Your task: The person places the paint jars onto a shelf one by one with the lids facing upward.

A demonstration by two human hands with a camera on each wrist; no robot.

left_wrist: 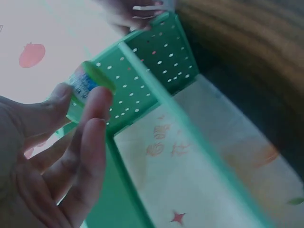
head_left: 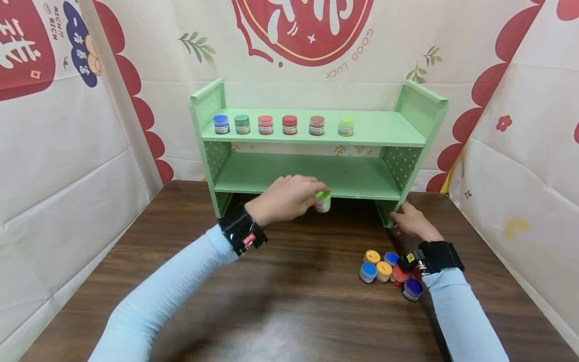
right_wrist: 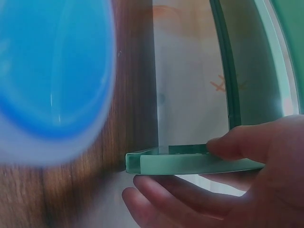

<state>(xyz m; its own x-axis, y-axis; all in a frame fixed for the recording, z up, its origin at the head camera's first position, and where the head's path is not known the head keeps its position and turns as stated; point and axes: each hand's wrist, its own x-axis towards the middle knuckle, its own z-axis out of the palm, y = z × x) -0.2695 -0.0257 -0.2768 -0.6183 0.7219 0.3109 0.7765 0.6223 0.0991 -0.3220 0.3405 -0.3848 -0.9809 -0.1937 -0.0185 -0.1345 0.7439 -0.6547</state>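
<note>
My left hand (head_left: 289, 197) pinches a small paint jar with a light green lid (head_left: 322, 202) in front of the lower shelf; thumb and fingertips hold it in the left wrist view (left_wrist: 84, 85). At the right end, my right hand (head_left: 412, 221) grips the lower side panel of the green two-tier shelf (head_left: 312, 175). In the right wrist view, the thumb lies on one face of the panel edge (right_wrist: 199, 164) and the fingers on the other. Along the upper tier stand several jars in a row, from a blue jar (head_left: 221, 124) to a lime green jar (head_left: 346, 126).
Several more jars cluster on the brown table (head_left: 271, 306) by my right wrist, among them a blue-lidded jar (head_left: 368, 272), a yellow-lidded jar (head_left: 384, 271) and a purple-lidded jar (head_left: 412, 289). Printed cloth (head_left: 149, 60) hangs behind the shelf and along both sides.
</note>
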